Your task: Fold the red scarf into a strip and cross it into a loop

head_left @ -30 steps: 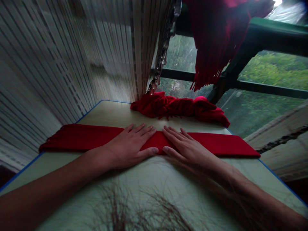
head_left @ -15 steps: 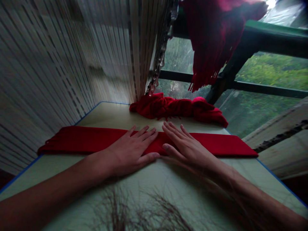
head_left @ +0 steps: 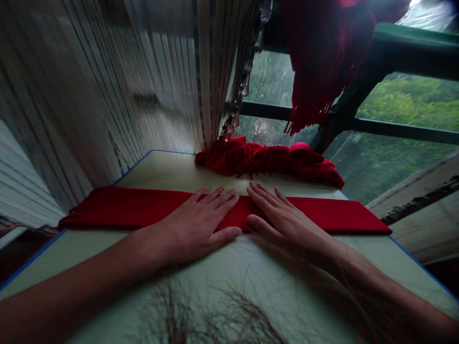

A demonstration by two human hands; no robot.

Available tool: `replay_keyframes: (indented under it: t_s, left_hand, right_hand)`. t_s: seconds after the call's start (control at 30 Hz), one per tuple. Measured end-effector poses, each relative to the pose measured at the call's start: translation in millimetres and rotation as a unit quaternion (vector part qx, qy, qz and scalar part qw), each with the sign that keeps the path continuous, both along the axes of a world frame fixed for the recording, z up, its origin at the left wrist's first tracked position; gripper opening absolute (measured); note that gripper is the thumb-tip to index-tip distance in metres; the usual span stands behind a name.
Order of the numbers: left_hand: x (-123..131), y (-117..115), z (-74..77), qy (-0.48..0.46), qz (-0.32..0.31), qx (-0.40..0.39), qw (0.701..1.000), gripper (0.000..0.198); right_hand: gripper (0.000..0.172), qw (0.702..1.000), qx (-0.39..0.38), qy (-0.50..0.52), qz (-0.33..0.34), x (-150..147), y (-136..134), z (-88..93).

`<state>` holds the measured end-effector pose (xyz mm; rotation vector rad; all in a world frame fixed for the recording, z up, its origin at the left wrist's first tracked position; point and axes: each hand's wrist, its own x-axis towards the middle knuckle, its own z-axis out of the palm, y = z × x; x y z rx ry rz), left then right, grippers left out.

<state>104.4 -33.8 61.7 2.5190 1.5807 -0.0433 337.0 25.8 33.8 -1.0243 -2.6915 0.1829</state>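
Note:
A red scarf, folded into a long flat strip, lies across the pale table from the left edge to the right. My left hand rests flat on its middle, palm down with the fingers spread. Just to the right, my right hand also lies flat on the cloth, fingers stretched out and pointing away from me. A small gap separates the two hands. Fringe shows faintly at the scarf's left end. Both palms hide part of the cloth beneath them.
Behind the strip, a crumpled red cloth lies along the table's far edge by the window. Another fringed red scarf hangs over the green window frame. A string curtain hangs at the left. Strands of hair cross the lower view.
Both hands stay flat on the scarf in almost the same place. The view has shifted slightly, and the curtain strings at the far left hang differently, showing a gap.

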Motion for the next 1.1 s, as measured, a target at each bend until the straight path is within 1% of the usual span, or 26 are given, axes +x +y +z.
replay_keyframes:
  t_s: [0.1, 0.2, 0.33, 0.43, 0.5, 0.63, 0.73, 0.8, 0.9, 1.0, 1.1]
  left_hand:
    - [-0.3, -1.9, 2.6, -0.011, 0.002, 0.012, 1.0, 0.079]
    - [-1.1, -0.8, 3.1, -0.019, 0.017, 0.035, 0.999, 0.077]
    - [-1.1, 4.4, -4.5, -0.011, 0.043, 0.038, 0.998, 0.079]
    - [0.0, 6.5, -10.4, -0.001, 0.042, 0.031, 0.999, 0.078]
    - [0.4, 6.5, -11.2, -0.004, 0.041, 0.04, 0.998, 0.077]
    - [-2.5, 8.6, -4.1, -0.017, 0.045, 0.036, 0.998, 0.076]
    - [-6.8, 13.5, 2.1, -0.026, 0.052, 0.054, 0.997, 0.073]
    - [-8.8, 16.4, 2.2, -0.03, 0.05, 0.074, 0.996, 0.07]
    - [-9.1, 18.6, -4.5, -0.035, 0.03, 0.077, 0.996, 0.072]
    - [-7.1, 18.8, -13.2, -0.039, 0.015, 0.068, 0.997, 0.077]
    - [-4.9, 18.4, -16.5, -0.032, 0.014, 0.057, 0.998, 0.08]
  right_hand:
    - [0.069, 0.999, 0.032, 0.043, -0.002, -0.1, -1.8, 3.8]
    - [0.07, 1.0, 0.013, 0.014, 0.004, -0.8, -2.0, 3.2]
    - [0.076, 0.999, -0.023, -0.042, 0.003, -2.0, -0.9, -1.8]
    - [0.077, 0.999, -0.021, -0.038, -0.01, -3.5, -0.4, -2.4]
    - [0.074, 0.999, -0.016, -0.027, -0.019, -5.1, -0.1, -0.7]
    - [0.068, 0.999, -0.008, -0.012, -0.029, -7.6, 1.2, 4.8]
    - [0.072, 0.999, -0.016, -0.016, -0.031, -6.7, 3.2, 8.8]
    - [0.073, 0.999, -0.009, -0.009, -0.032, -5.4, 4.7, 10.6]
    - [0.072, 0.999, 0.001, -0.001, -0.034, -4.3, 6.9, 9.8]
    - [0.074, 0.999, -0.019, -0.03, -0.022, -4.5, 9.0, 5.4]
    - [0.073, 0.998, -0.027, -0.054, -0.017, -4.7, 10.2, 1.4]
